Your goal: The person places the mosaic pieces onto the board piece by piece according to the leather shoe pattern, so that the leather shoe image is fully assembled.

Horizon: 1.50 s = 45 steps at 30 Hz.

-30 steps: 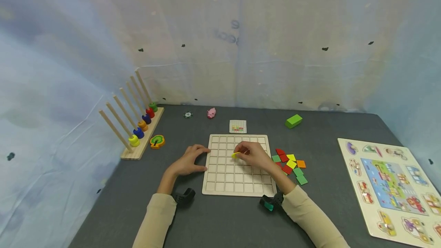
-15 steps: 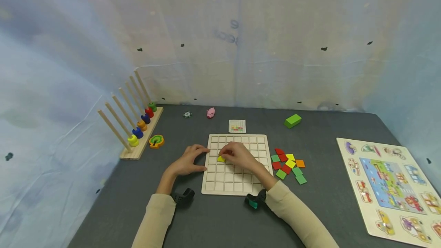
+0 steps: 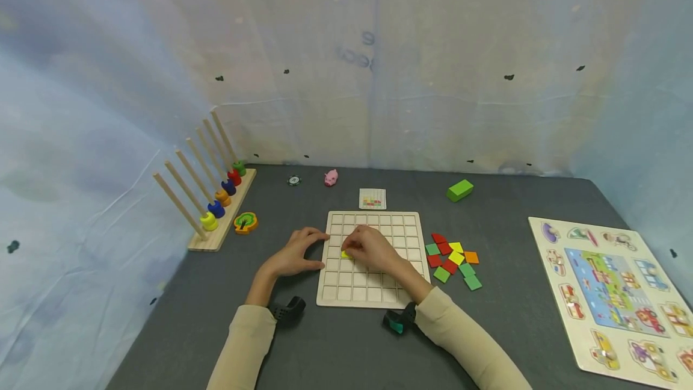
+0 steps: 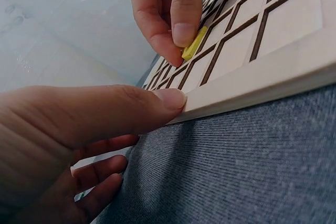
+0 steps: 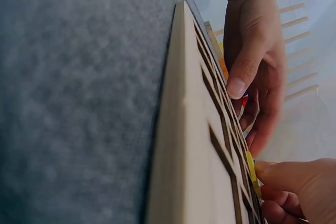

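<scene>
The right hand (image 3: 373, 250) pinches a yellow tile (image 4: 194, 43) between thumb and fingertip at a left-side cell of the wooden grid board (image 3: 379, 294), while the left hand (image 3: 295, 254) rests its thumb against the board's left edge, other fingers loosely curled. I'd keep the tile flat and square to the cell before letting go. Beyond lie loose colored tiles (image 3: 452, 257) on the dark grey table (image 3: 325, 348), then a pattern card (image 3: 372, 198), a peg rack (image 3: 216, 197) and pale draped sheeting (image 3: 433, 77).

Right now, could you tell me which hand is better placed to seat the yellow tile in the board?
The right hand, probably: it already pinches the yellow tile over a cell of the board. The left hand only braces the board's left edge with its thumb and holds nothing.
</scene>
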Tool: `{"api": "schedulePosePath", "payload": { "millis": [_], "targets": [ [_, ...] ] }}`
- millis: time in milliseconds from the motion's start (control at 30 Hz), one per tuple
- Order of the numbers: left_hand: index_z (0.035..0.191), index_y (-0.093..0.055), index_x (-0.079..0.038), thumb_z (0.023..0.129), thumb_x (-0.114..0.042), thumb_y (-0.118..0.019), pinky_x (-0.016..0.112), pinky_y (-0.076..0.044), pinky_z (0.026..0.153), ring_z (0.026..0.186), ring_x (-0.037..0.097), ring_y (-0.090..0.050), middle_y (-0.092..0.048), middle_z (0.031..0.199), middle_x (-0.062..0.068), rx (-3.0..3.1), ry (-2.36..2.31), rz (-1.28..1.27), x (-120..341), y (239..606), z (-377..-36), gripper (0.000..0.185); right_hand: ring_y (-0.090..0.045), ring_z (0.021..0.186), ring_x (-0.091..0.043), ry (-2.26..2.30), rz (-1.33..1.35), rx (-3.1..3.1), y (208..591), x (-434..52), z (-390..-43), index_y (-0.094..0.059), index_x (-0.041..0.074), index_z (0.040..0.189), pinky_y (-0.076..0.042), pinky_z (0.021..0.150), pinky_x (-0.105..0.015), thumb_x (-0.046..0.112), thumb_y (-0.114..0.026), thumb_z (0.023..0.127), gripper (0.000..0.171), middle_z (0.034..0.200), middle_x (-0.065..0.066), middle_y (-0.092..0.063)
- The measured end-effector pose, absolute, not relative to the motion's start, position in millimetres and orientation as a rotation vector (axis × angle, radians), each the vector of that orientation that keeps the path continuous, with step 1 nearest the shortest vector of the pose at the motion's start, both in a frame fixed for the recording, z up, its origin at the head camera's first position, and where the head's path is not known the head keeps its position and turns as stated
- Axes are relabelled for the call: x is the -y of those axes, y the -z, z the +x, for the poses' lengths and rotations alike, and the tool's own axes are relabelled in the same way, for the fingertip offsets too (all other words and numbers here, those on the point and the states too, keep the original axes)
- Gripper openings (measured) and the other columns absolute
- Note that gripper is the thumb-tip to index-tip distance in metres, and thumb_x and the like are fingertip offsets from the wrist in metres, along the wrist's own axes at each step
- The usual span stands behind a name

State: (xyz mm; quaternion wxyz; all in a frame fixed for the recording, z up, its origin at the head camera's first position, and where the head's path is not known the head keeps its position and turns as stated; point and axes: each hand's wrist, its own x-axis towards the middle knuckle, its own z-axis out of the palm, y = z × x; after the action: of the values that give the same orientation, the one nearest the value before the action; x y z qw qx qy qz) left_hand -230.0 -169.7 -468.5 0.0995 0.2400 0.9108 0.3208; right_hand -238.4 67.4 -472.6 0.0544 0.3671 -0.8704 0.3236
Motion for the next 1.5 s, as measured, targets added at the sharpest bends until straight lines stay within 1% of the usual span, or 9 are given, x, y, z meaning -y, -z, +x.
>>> {"api": "schedulePosePath", "payload": {
  "millis": [200, 433, 600, 800, 1133, 1300, 1367, 1500],
  "targets": [
    [0.134, -0.05, -0.014, 0.08, -0.023, -0.074, 0.054, -0.029, 0.099, 0.122, 0.029, -0.031, -0.04, 0.134, 0.009, -2.683, -0.968, 0.7, 168, 468, -229, 0.06, -0.052, 0.077, -0.014, -0.944, 1.134, 2.64, 472, -71, -233, -0.073, 0.009, 0.096, -0.044, 0.067, -0.027, 0.009, -0.07, 0.082, 0.014, 0.09, -0.004, -0.06],
    [0.134, -0.05, -0.013, 0.08, -0.023, -0.074, 0.054, -0.029, 0.099, 0.122, 0.029, -0.031, -0.04, 0.134, 0.009, -2.686, -0.966, 0.701, 168, 468, -229, 0.06, -0.052, 0.081, -0.015, -0.894, 1.14, 2.607, 475, -73, -230, -0.07, 0.008, 0.101, -0.044, 0.071, -0.028, 0.013, -0.072, 0.082, 0.02, 0.093, -0.005, -0.059],
    [0.134, -0.05, -0.014, 0.08, -0.023, -0.074, 0.054, -0.029, 0.099, 0.122, 0.029, -0.031, -0.04, 0.134, 0.009, -2.685, -0.962, 0.691, 167, 467, -228, 0.06, -0.052, 0.087, -0.02, -0.942, 1.121, 2.594, 468, -88, -227, -0.066, 0.005, 0.109, -0.044, 0.075, -0.033, 0.014, -0.069, 0.084, 0.026, 0.1, -0.009, -0.058],
    [0.134, -0.05, -0.014, 0.08, -0.022, -0.074, 0.054, -0.029, 0.099, 0.122, 0.029, -0.03, -0.04, 0.134, 0.009, -2.686, -0.968, 0.69, 165, 467, -229, 0.06, -0.053, 0.095, -0.022, -0.973, 1.049, 2.585, 457, -127, -226, -0.067, 0.005, 0.108, -0.044, 0.079, -0.037, 0.017, -0.066, 0.087, 0.024, 0.105, -0.008, -0.059],
    [0.134, -0.05, -0.014, 0.079, -0.022, -0.075, 0.054, -0.029, 0.098, 0.122, 0.03, -0.031, -0.04, 0.134, 0.009, -2.696, -0.958, 0.685, 169, 467, -228, 0.06, -0.059, 0.088, -0.024, -0.911, 1.002, 2.653, 448, -203, -220, -0.067, 0.004, 0.106, -0.047, 0.074, -0.04, 0.014, -0.066, 0.087, 0.022, 0.102, -0.007, -0.062],
    [0.133, -0.05, -0.013, 0.079, -0.021, -0.074, 0.053, -0.03, 0.097, 0.12, 0.03, -0.031, -0.04, 0.133, 0.009, -2.698, -0.959, 0.69, 168, 466, -228, 0.06, -0.059, 0.086, -0.023, -0.873, 0.932, 2.782, 443, -236, -216, -0.067, 0.003, 0.106, -0.048, 0.07, -0.037, 0.01, -0.068, 0.084, 0.023, 0.101, -0.009, -0.062],
    [0.134, -0.05, -0.013, 0.079, -0.021, -0.074, 0.053, -0.03, 0.097, 0.12, 0.03, -0.031, -0.04, 0.133, 0.009, -2.696, -0.959, 0.688, 168, 466, -228, 0.06, -0.058, 0.081, -0.02, -0.841, 0.901, 2.826, 441, -249, -216, -0.067, 0.003, 0.104, -0.047, 0.066, -0.033, 0.008, -0.068, 0.084, 0.021, 0.098, -0.008, -0.061],
    [0.134, -0.05, -0.013, 0.079, -0.021, -0.074, 0.053, -0.03, 0.097, 0.121, 0.029, -0.031, -0.04, 0.133, 0.009, -2.694, -0.962, 0.675, 167, 466, -228, 0.06, -0.053, 0.075, -0.018, -0.804, 0.85, 2.892, 439, -268, -216, -0.067, 0.002, 0.101, -0.043, 0.063, -0.03, 0.003, -0.067, 0.083, 0.019, 0.092, -0.01, -0.06]
  ]
}}
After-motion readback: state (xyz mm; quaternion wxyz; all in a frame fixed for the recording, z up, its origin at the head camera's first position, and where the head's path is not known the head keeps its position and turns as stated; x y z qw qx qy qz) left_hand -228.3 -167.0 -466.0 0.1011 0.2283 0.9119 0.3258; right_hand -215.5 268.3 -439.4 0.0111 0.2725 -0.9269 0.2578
